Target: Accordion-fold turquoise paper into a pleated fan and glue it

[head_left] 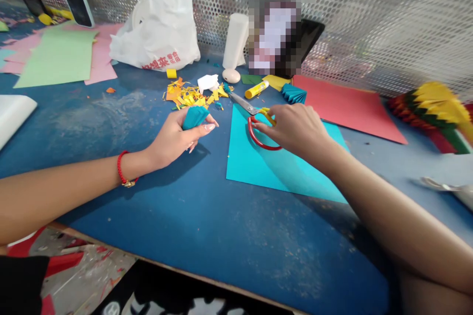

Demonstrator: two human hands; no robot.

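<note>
My left hand (173,138) is closed round a small piece of folded teal paper (195,117), held just above the blue table. In my right hand (293,125) is a pair of scissors (246,104) with one yellow and one red handle loop, its blades pointing left toward the scraps. A flat sheet of turquoise paper (254,167) lies below the scissors and my right hand. Past that hand sits a pleated teal paper piece (293,93). Yellow and orange paper scraps (188,96) are heaped beyond my left hand.
A glue stick (256,89) lies behind the scissors, near a white rounded case (231,76). A white plastic bag (158,24) stands at the back. Red paper (351,108) and a pleated multicoloured paper piece (436,108) are at right; green paper (59,54) is at left.
</note>
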